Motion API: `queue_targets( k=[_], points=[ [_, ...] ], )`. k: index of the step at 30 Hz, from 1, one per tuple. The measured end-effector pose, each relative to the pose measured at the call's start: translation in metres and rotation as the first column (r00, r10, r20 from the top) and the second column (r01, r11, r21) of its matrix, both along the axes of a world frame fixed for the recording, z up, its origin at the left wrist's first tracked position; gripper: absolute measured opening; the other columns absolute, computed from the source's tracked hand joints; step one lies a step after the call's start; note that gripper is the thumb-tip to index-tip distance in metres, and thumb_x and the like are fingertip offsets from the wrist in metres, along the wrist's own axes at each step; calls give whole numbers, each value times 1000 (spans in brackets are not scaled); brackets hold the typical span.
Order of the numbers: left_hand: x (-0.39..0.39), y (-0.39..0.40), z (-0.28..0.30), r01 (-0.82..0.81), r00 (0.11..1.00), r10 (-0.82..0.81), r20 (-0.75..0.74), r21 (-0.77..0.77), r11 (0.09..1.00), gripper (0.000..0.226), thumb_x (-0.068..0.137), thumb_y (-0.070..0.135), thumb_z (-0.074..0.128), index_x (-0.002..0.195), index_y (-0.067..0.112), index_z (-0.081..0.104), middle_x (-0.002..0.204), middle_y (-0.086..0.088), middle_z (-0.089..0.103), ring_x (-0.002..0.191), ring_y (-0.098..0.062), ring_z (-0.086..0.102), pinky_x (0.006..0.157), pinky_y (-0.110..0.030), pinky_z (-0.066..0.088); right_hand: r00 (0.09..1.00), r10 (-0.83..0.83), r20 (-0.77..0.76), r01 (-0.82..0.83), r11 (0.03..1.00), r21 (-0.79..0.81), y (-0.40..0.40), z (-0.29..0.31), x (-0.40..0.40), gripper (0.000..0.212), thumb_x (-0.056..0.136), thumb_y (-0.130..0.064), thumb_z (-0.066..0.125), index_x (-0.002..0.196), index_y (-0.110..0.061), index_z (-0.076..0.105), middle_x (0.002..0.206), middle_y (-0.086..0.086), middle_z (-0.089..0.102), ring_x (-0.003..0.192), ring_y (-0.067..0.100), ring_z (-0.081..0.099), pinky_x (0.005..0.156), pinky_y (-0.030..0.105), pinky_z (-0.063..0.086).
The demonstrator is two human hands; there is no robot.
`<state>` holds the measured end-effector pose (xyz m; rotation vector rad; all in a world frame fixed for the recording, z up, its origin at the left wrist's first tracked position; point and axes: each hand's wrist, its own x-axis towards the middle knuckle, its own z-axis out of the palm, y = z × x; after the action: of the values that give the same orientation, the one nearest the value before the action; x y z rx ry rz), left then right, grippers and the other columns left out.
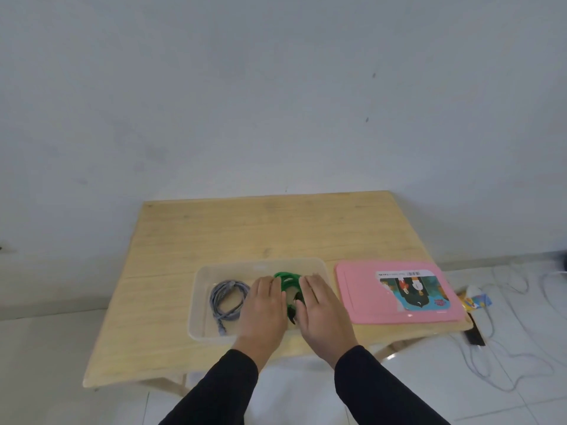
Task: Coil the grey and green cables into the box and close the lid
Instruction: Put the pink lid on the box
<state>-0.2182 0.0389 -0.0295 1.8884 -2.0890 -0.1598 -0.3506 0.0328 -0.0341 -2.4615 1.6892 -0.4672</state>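
1. Pressing down inside the box, the left hand is seen palm-down with fingers straight and laid together, flat against the left side of the green cable.
2. The right hand is placed the same way on the cable's right side, fingers straight and close together; nothing is seen pinched or curled round. Whether the thumbs are tucked under the coil cannot be told.
3. The green cable is coiled in several bright green loops, bunched between the two hands; dark ends or plugs are glimpsed in the gap near the palms, blurred.
4. The green coil lies in the right half of the box, mostly covered by both hands, only its far arc and middle showing.
5. The grey cable is coiled loosely in the left half of the box, one plug end trailing toward the near wall, just beside the left hand, not touched by it.
6. The box is translucent white, shallow, open-topped, set on the near part of a light wooden table.
7. The pink lid is laid flat on the table just right of the box, apart from the right hand, a colourful label stuck on it.
8. Black sleeves are worn on both forearms.
9. White cords are seen on the tiled floor at right.
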Motion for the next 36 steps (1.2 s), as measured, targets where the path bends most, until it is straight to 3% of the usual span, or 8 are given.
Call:
queue_targets(
  k=[9, 14, 21, 24, 26, 29, 33, 36],
  points=[
    [-59, -17, 21, 97, 984, -102, -144, -40, 994, 33, 87, 15, 39, 99, -1, 64, 94, -14, 68, 88, -28, 65, 79, -32, 55, 985, -172, -14, 172, 985, -36, 3, 19, -60, 49, 96, -33, 24, 125, -5, 53, 126, 11, 60, 122, 25, 52, 101, 31, 36],
    [-118, -19, 15, 129, 939, -111, -325, 32, 991, 36, 92, 11, 47, 126, 1, 49, 131, -17, 53, 122, -30, 47, 101, -39, 38, 965, -256, -51, 257, 966, 7, -2, 15, -129, 58, 97, -37, 13, 122, -2, 53, 122, 14, 61, 119, 29, 54, 95, 38, 47],
    [-175, -28, -21, 0, 967, 49, -252, 191, 982, 40, 90, 15, 51, 128, 2, 46, 132, -16, 50, 122, -28, 46, 100, -35, 40, 943, -321, -86, 329, 938, 105, -18, -10, -232, 50, 89, -29, 32, 124, 3, 49, 122, 18, 56, 117, 31, 53, 95, 41, 50],
    [-188, -34, -40, -27, 1000, 28, -7, 146, 989, 40, 59, 10, 81, 92, -6, 64, 91, -20, 65, 84, -33, 63, 73, -32, 57, 949, -290, -124, 305, 944, 125, -33, -24, -270, 43, 90, -23, 40, 124, 2, 47, 120, 18, 54, 113, 31, 53, 92, 39, 51],
    [-195, -37, -55, -70, 992, 50, 117, 169, 983, 37, 71, 14, 69, 99, -9, 61, 100, -27, 61, 93, -38, 57, 83, -41, 54, 956, -257, -140, 277, 948, 154, -44, -33, -288, 44, 92, -21, 44, 130, 0, 42, 126, 16, 49, 119, 29, 47, 97, 37, 46],
    [-201, -40, -67, -191, 981, 180, 72, 194, 962, 46, 78, 9, 65, 117, -13, 52, 113, -36, 55, 106, -48, 55, 91, -53, 49, 960, -253, -120, 274, 938, 212, -58, -46, -303, 44, 93, -22, 43, 133, -6, 38, 132, 13, 44, 124, 26, 41, 98, 36, 43],
    [-209, -43, -61, -208, 978, 204, 42, 201, 957, 44, 66, -1, 75, 104, -17, 57, 102, -38, 60, 94, -53, 60, 78, -58, 53, 957, -285, -62, 291, 916, 277, -69, -59, -313, 41, 94, -27, 40, 132, -11, 37, 131, 11, 43, 122, 27, 41, 92, 40, 47],
    [-212, -47, -73, -255, 964, 264, -16, 205, 945, 38, 85, 8, 52, 114, -15, 53, 104, -40, 58, 97, -52, 58, 85, -59, 49, 946, -323, 9, 303, 896, 326, -76, -66, -318, 45, 96, -28, 39, 138, -12, 33, 136, 13, 41, 124, 29, 40, 97, 40, 42]
  ],
)
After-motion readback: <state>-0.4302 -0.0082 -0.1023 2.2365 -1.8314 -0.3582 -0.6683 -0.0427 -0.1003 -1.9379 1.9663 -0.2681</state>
